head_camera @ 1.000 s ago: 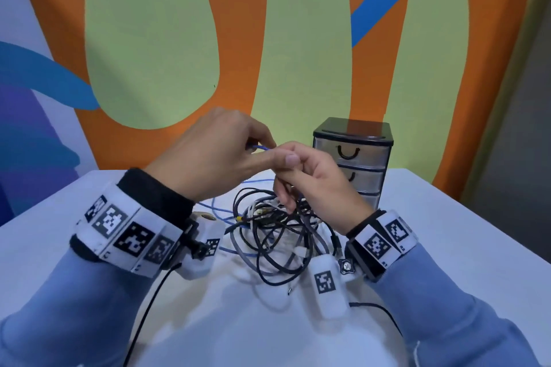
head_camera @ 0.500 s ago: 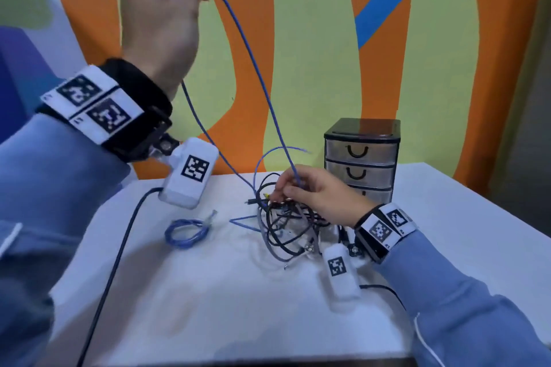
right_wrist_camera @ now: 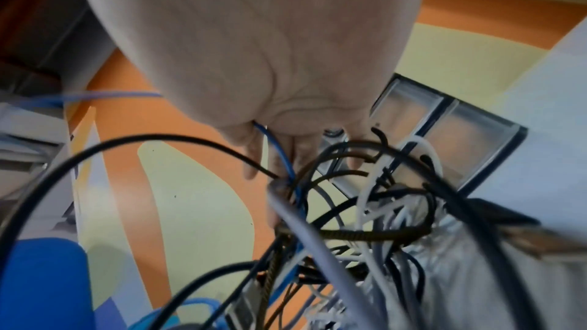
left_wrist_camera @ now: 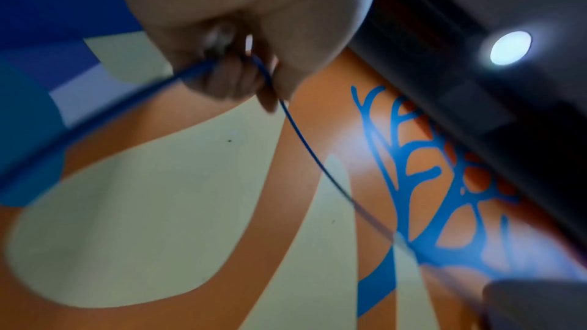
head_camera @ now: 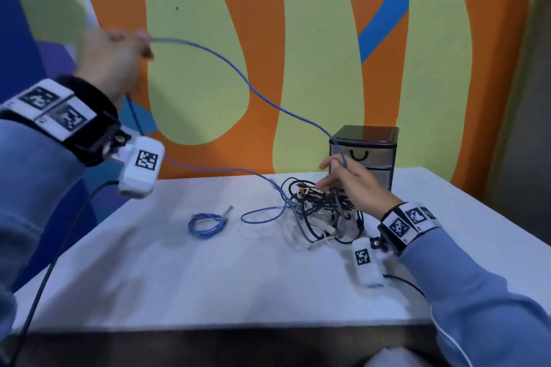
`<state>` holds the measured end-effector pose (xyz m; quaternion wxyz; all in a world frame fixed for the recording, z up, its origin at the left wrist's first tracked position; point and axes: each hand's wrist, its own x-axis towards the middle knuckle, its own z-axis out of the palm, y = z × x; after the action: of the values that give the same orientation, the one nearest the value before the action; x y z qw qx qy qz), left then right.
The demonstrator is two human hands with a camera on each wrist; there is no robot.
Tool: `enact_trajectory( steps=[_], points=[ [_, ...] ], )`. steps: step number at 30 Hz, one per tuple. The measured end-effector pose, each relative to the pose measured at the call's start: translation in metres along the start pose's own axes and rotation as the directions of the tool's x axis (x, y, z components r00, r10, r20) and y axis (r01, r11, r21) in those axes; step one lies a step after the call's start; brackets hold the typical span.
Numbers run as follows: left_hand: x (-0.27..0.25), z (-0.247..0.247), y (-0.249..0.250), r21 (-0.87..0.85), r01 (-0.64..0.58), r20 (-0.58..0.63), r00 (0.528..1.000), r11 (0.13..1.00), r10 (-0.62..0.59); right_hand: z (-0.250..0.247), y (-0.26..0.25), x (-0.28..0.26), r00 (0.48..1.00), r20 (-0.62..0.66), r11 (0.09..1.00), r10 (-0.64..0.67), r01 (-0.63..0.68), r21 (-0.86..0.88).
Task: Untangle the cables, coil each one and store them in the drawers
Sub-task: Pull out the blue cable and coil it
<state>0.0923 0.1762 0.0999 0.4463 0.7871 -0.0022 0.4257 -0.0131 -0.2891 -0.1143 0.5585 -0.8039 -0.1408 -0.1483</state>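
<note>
My left hand [head_camera: 114, 58] is raised at the far left, blurred, and grips a long blue cable [head_camera: 238, 74]; its fingers [left_wrist_camera: 228, 69] curl round the blue cable [left_wrist_camera: 301, 134]. The cable arcs down to my right hand [head_camera: 347, 185], which rests on the tangle of black, white and grey cables [head_camera: 322, 217]. There the blue cable [right_wrist_camera: 278, 149] runs between two fingers and into the tangle [right_wrist_camera: 365, 210]. A second blue strand drops from my left hand back to the pile. A coiled blue cable [head_camera: 207, 222] lies on the table. The drawer unit [head_camera: 368, 152] stands shut behind the tangle.
The white table [head_camera: 208, 277] ends in a front edge close to me and a left edge beside my left arm. A painted wall stands right behind the drawer unit [right_wrist_camera: 441, 132]. Black leads trail from both wrist cameras across the table.
My left hand went from beside my right hand up and out to the left, drawing a long run of blue cable from the tangle; it now sits lower. My right hand stays on the pile.
</note>
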Motion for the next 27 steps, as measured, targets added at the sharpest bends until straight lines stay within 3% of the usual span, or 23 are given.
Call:
enact_trajectory(
  steps=[1,3,5,7,8,10,12,15,17,19,23,25,27],
  points=[
    [-0.093,-0.011,0.069,-0.025,0.084,0.158,0.984,0.996,-0.079,-0.002,-0.002,-0.002,0.999,-0.031,1.000,-0.009,0.009,0.006],
    [-0.143,-0.002,0.080,0.153,0.012,0.423,0.903,0.988,-0.077,-0.004,-0.012,-0.008,0.990,-0.126,0.998,-0.062,0.063,0.004],
    [-0.162,-0.005,0.084,0.325,-0.089,0.539,0.835,0.942,-0.107,-0.006,-0.026,-0.014,0.967,-0.225,0.992,-0.116,0.124,0.024],
    [-0.171,-0.003,0.091,0.485,-0.232,0.575,0.812,0.843,-0.107,-0.007,-0.042,-0.019,0.953,-0.259,0.987,-0.159,0.154,-0.040],
    [-0.178,0.002,0.096,0.470,-0.330,0.595,0.804,0.819,-0.018,-0.007,-0.050,-0.020,0.952,-0.244,0.979,-0.185,0.156,-0.135],
    [-0.203,0.008,0.118,0.250,-0.478,0.592,0.763,0.842,0.258,-0.005,-0.060,-0.021,0.960,-0.154,0.905,-0.234,0.157,-0.396],
    [-0.228,0.020,0.145,0.045,-0.501,0.569,0.724,0.864,0.391,0.001,-0.070,-0.024,0.966,-0.031,0.795,-0.257,0.193,-0.575],
    [-0.276,0.041,0.171,0.069,-0.580,0.757,0.561,0.811,0.336,0.016,-0.082,-0.030,0.958,0.093,0.700,-0.273,0.264,-0.664],
    [-0.293,0.055,0.172,0.169,-0.648,0.814,0.517,0.743,0.266,0.021,-0.086,-0.036,0.962,0.121,0.725,-0.245,0.265,-0.636],
    [-0.296,0.061,0.167,0.217,-0.669,0.799,0.540,0.711,0.265,0.021,-0.083,-0.044,0.970,0.110,0.789,-0.218,0.241,-0.565],
    [-0.292,0.057,0.172,0.156,-0.654,0.786,0.536,0.741,0.308,0.017,-0.063,-0.063,0.977,0.169,0.851,-0.128,0.196,-0.488],
    [-0.288,0.047,0.181,0.116,-0.567,0.692,0.635,0.815,0.343,0.017,-0.051,-0.068,0.979,0.171,0.864,-0.113,0.181,-0.470],
    [-0.280,0.035,0.191,0.044,-0.429,0.473,0.804,0.902,0.359,0.014,-0.041,-0.070,0.986,0.145,0.869,-0.085,0.145,-0.472]
  ],
)
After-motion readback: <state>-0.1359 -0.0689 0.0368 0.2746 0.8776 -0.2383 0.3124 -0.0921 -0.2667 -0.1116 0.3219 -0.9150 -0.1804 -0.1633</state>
